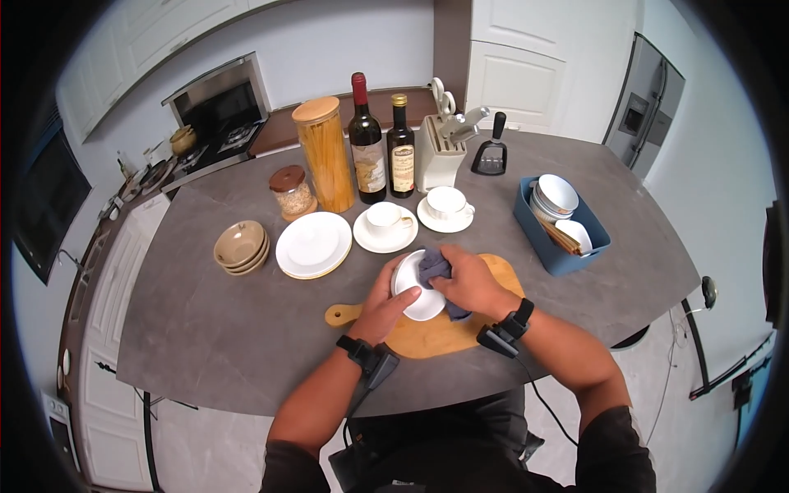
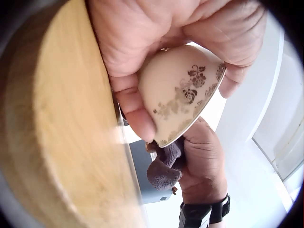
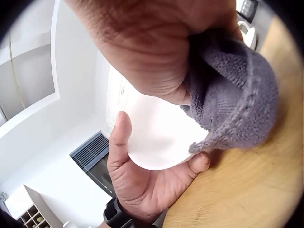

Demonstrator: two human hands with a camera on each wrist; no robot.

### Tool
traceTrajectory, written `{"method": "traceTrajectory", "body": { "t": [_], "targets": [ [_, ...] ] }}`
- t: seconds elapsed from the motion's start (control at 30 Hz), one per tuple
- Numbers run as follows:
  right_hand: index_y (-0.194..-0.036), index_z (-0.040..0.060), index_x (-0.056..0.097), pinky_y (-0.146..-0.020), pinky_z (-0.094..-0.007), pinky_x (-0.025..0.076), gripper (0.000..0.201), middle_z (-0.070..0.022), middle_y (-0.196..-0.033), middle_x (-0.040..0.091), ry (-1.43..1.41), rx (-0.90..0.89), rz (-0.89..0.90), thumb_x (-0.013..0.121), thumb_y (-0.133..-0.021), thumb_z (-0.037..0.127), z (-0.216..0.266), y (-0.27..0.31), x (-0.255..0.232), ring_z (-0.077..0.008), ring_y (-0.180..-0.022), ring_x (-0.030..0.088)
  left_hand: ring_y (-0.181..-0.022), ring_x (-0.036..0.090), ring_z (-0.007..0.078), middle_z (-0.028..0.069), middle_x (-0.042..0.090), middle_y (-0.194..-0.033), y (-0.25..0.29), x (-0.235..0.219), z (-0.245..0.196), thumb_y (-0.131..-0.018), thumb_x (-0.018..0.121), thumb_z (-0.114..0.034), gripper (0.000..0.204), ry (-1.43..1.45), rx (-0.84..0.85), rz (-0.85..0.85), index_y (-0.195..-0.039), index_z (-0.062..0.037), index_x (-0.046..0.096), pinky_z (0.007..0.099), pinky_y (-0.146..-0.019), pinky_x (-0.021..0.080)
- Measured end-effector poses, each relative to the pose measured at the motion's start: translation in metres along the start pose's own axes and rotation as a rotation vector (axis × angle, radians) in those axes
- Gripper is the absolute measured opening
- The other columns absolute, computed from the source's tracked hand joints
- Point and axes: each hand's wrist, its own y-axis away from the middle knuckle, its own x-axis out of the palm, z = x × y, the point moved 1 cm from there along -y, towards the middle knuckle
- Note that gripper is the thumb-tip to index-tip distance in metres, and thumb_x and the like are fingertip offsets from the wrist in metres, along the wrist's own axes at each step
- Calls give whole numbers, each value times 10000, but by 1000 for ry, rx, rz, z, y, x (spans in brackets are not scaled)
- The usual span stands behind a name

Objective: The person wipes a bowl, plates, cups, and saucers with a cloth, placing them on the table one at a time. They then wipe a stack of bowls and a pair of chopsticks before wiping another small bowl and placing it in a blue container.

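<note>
A white bowl (image 1: 424, 304) with a grey floral pattern outside (image 2: 189, 95) is tilted above the wooden cutting board (image 1: 419, 338). My left hand (image 1: 382, 306) grips it, thumb at the rim and fingers round its outer side. In my right hand (image 1: 474, 285) a grey-purple cloth (image 1: 434, 267) is bunched and held against the bowl's inside. Part of that cloth (image 3: 237, 95) hangs past the rim, close over the board in the right wrist view. The right fingers are largely hidden behind the cloth.
Left of the board stand brown bowls (image 1: 240, 244) and white plates (image 1: 314, 245). Two cups on saucers (image 1: 385, 238), a pasta jar (image 1: 324, 156), bottles (image 1: 368, 156) and a knife block (image 1: 441, 156) stand behind. A blue bin (image 1: 565, 261) with bowls is at right.
</note>
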Motion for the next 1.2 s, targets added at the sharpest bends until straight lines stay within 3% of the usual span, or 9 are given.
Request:
{"method": "traceTrajectory", "body": {
  "t": [0.27,0.57,0.67,0.77,0.9,0.97,1.1,1.17,1.2],
  "targets": [
    [-1330,83,635,-833,-456,580,597,-142,-1240,651,279,-548,12,763,-752,10,33,1,-27,-393,-1034,684,-1286,583,152,83,591,-1421,1,-3,-5,-1049,705,-282,671,-158,-120,117,-1585,-14,403,322,-1089,480],
    [-1228,17,666,-875,-500,552,416,-235,-1149,678,-96,43,60,783,-834,84,1,-1,0,-460,-1013,677,-1319,572,175,98,583,-1440,-4,-9,10,-1021,750,-292,721,-152,8,22,-1585,-17,394,354,-1142,465],
    [-1226,17,676,-876,-494,550,406,-233,-1126,687,-129,80,33,780,-841,92,-5,-2,5,-461,-1031,672,-1402,509,194,116,523,-1514,-1,-3,2,-1014,771,-299,772,-114,12,23,-1608,-25,362,357,-1174,434],
    [-1276,-14,661,-892,-436,569,459,-200,-1196,678,29,-174,-65,784,-839,59,3,1,-2,-408,-1033,694,-1375,531,185,108,541,-1494,-5,-8,5,-1025,760,-328,779,-134,8,60,-1616,-24,353,344,-1153,446],
    [-1301,22,651,-880,-455,567,493,-174,-1189,662,124,-209,39,775,-824,34,23,-1,-19,-401,-1036,683,-1330,558,169,93,562,-1465,-4,-14,7,-1040,737,-342,751,-96,-93,92,-1608,-18,368,330,-1124,463],
    [-1324,59,644,-858,-472,568,529,-161,-1192,648,345,-607,-6,762,-811,13,26,-5,-23,-399,-1015,680,-1286,577,156,83,577,-1436,-3,-13,6,-1049,719,-357,720,-152,-112,129,-1591,-11,393,321,-1097,477],
    [-1304,58,649,-835,-468,572,521,-152,-1178,653,292,-585,-29,765,-797,17,33,3,-20,-394,-977,688,-1279,574,152,80,575,-1433,-2,-11,3,-1047,722,-354,709,-161,-133,135,-1579,-5,410,322,-1089,481],
    [-1248,45,680,-826,-485,570,409,-166,-1124,657,99,-216,-49,761,-849,89,24,7,-11,-392,-961,683,-1297,570,161,87,569,-1445,-1,-10,4,-1039,737,-342,724,-113,-106,61,-1584,-7,399,328,-1108,473],
    [-1248,45,680,-826,-485,570,409,-166,-1124,657,100,-218,-54,761,-849,89,16,6,-5,-392,-961,683,-1297,570,161,87,569,-1445,-1,-10,5,-1039,737,-342,724,-117,-103,63,-1584,-7,399,328,-1108,473]
  ]
}}
